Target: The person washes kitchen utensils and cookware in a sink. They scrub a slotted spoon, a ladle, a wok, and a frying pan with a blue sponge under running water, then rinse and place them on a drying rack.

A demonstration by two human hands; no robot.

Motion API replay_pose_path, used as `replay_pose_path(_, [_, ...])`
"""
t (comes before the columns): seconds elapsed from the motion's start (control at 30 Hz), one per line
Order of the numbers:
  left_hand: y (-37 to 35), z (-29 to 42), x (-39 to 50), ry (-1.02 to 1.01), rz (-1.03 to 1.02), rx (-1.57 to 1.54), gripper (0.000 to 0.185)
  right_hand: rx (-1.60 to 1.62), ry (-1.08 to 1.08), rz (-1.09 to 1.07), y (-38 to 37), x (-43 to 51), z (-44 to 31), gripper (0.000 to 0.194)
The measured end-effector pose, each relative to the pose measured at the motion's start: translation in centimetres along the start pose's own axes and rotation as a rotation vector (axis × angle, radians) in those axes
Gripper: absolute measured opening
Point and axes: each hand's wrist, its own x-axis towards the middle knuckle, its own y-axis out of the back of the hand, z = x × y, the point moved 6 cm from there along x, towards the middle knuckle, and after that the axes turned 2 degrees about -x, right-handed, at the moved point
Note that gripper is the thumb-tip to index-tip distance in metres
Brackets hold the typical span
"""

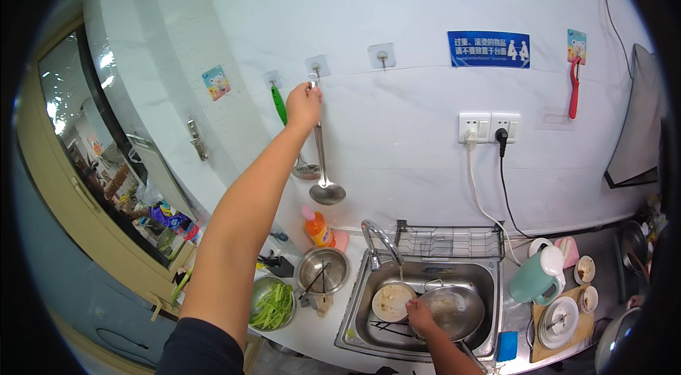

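My left hand (305,106) is raised to the wall and grips the top of a steel ladle's (321,157) handle. The handle's ring lies right at an adhesive wall hook (317,65); whether it hangs on it I cannot tell. Beside it hangs a green-handled skimmer (278,105), partly hidden by my arm. Low in the steel sink (359,335), my right hand (421,317) holds the rim of a pale bowl (391,303). A thin stream runs from the curved faucet (384,237) into this bowl. A metal pan (452,311) sits to the right of it, with dark chopsticks (391,328) below.
Left of the sink stand a steel basin (323,268), a bowl of cut greens (272,305) and an orange detergent bottle (318,229). To the right are a green kettle (534,276), stacked plates (558,322) and a blue sponge (507,346). Another person's hand (636,300) shows at far right.
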Motion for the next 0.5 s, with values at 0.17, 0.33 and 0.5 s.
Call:
replay_pose_path(0.17, [-2.6, -1.5, 3.4, -0.073, 0.054, 0.216, 0.022, 0.221, -0.098, 0.015, 5.1, -5.8, -1.1, 0.027])
replay_pose_path(0.33, [-5.9, -6.6, 7.1, -0.549, -0.188, 0.925, 0.04, 0.16, -0.085, 0.16, 9.4, -8.8, -0.5, 0.03])
replay_pose_path(0.5, [-3.4, -11.5, 6.1, -0.25, -0.199, 0.676, 0.049, 0.045, -0.046, 0.149, 11.6, -10.7, -3.5, 0.028])
